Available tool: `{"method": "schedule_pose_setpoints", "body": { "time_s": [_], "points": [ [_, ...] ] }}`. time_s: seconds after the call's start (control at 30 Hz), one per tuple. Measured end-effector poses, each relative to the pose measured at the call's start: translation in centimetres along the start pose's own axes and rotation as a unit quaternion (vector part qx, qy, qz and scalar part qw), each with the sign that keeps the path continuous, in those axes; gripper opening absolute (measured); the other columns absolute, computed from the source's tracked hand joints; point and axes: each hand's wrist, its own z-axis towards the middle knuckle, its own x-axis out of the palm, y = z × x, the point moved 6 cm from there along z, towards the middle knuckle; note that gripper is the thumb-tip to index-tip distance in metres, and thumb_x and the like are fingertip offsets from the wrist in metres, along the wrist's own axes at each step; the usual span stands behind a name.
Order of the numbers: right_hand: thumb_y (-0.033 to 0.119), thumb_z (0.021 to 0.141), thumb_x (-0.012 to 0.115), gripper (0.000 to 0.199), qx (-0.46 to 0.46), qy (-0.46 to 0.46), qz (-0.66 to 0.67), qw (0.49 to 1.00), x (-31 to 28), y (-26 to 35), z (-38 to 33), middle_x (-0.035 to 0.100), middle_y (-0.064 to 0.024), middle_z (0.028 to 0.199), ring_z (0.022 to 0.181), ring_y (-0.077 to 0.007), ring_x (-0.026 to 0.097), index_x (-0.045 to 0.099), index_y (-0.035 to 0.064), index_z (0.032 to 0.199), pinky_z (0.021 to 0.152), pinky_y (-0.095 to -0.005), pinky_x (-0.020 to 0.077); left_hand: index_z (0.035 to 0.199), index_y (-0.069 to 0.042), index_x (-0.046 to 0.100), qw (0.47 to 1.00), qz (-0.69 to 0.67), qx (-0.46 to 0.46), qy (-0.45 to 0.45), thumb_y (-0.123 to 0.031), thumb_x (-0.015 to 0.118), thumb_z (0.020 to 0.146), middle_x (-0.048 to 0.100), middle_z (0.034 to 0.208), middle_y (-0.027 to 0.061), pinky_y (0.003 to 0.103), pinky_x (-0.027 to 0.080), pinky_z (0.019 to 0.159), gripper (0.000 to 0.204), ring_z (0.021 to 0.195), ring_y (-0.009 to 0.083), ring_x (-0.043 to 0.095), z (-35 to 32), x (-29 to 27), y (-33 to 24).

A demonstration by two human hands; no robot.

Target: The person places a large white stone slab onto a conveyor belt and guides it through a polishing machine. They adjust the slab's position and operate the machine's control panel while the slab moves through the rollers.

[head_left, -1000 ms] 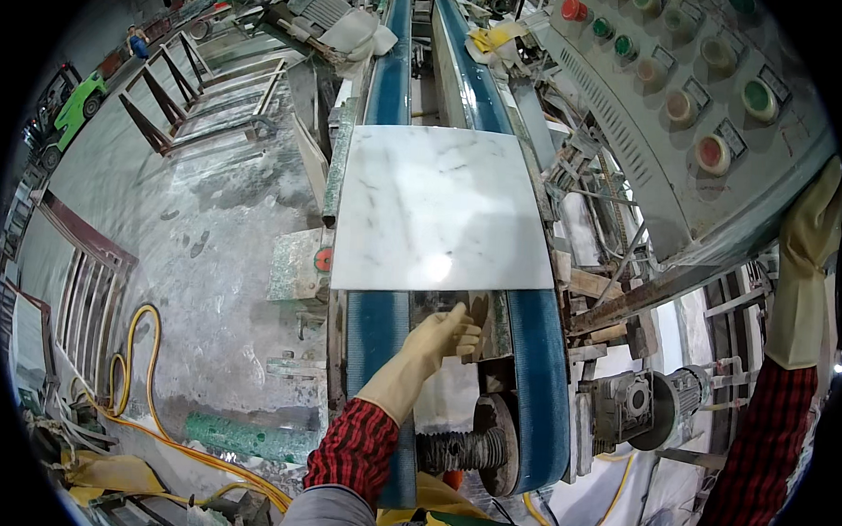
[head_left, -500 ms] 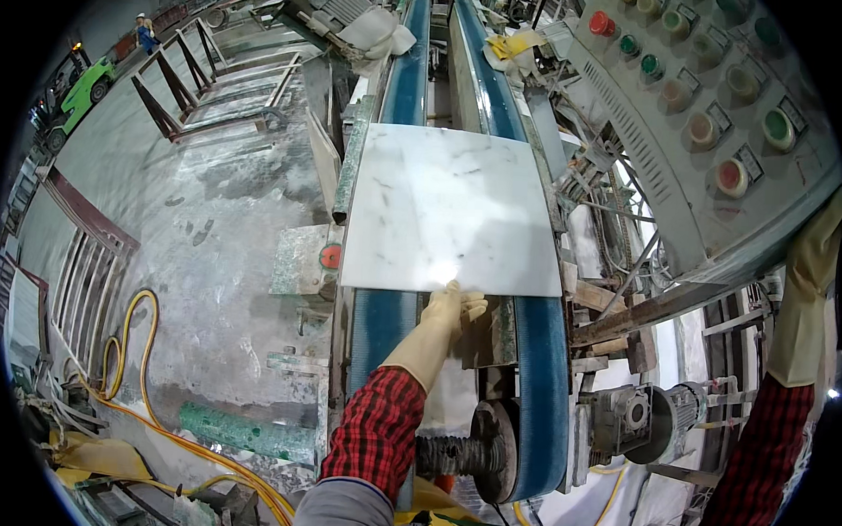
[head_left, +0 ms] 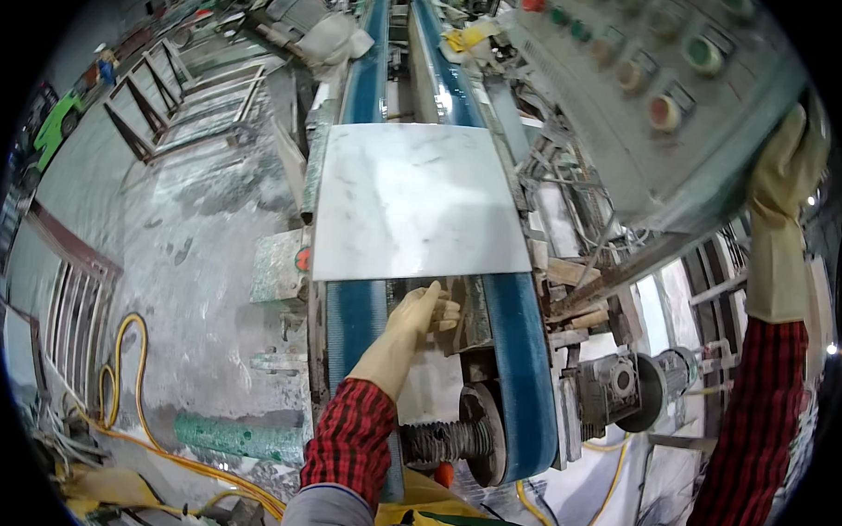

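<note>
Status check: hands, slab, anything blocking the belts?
Left hand gloved, open, at the near edge of the marble slab. Right hand gloved, gripping the control panel edge. Slab flat across both blue belts; nothing ahead on them.

Single head-worn fisheye view, looking steeply down and forward along the blue conveyor belts [head_left: 520, 359], close above the white marble slab [head_left: 414, 202], own forearms entering from the lower edge, straight edges bending toward the dark round rim
</note>
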Motion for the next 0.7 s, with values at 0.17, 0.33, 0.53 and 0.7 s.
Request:
{"method": "schedule_pose_setpoints", "body": {
  "time_s": [0.17,0.33,0.53,0.7],
  "points": [
    [0.019,0.113,0.055,0.039,-0.03,-0.06,0.095,0.993,0.3,2.9,0.8,0.067,-0.0246,0.145,0.138,-0.0397,0.062,0.066,-0.005,0.142,0.119,-0.0465,0.0473,0.133,0.003,0.066,0.997,0.031,0.072,0.0,-0.037,0.054,0.116,0.077,0.117,0.0183,0.036,0.067,0.085,0.046,0.096,0.0244,0.077,-4.3,-0.8,-2.4],
    [0.013,0.112,0.055,0.038,0.014,-0.023,0.048,0.999,-0.7,4.1,1.6,0.066,-0.0215,0.148,0.144,-0.0385,0.058,0.064,-0.0063,0.144,0.123,-0.0467,0.0468,0.139,-0.004,0.068,0.968,0.09,0.235,0.005,-0.03,0.059,0.114,0.08,0.115,0.0114,0.034,0.064,0.092,0.037,0.099,0.0187,0.077,-6.3,0.0,-12.0],
    [0.011,0.112,0.051,0.042,0.013,-0.029,0.1,0.995,-0.4,4.1,1.7,0.059,-0.0225,0.156,0.148,-0.0405,0.053,0.059,-0.0074,0.15,0.125,-0.0484,0.043,0.162,0.002,0.044,0.835,0.11,0.538,0.031,-0.033,0.052,0.116,0.061,0.155,0.0167,0.04,0.047,0.121,0.058,0.143,0.0263,0.057,-9.6,5.5,-31.8],
    [0.01,0.109,0.055,0.042,0.019,-0.042,0.097,0.994,-0.6,4.3,2.4,0.063,-0.024,0.15,0.142,-0.0438,0.057,0.062,-0.0073,0.147,0.121,-0.0505,0.0456,0.165,0.003,0.039,0.776,0.115,0.619,0.032,-0.025,0.052,0.111,0.056,0.162,0.0166,0.034,0.042,0.122,0.061,0.15,0.0225,0.052,-13.7,13.5,-42.3]
  ]
}}
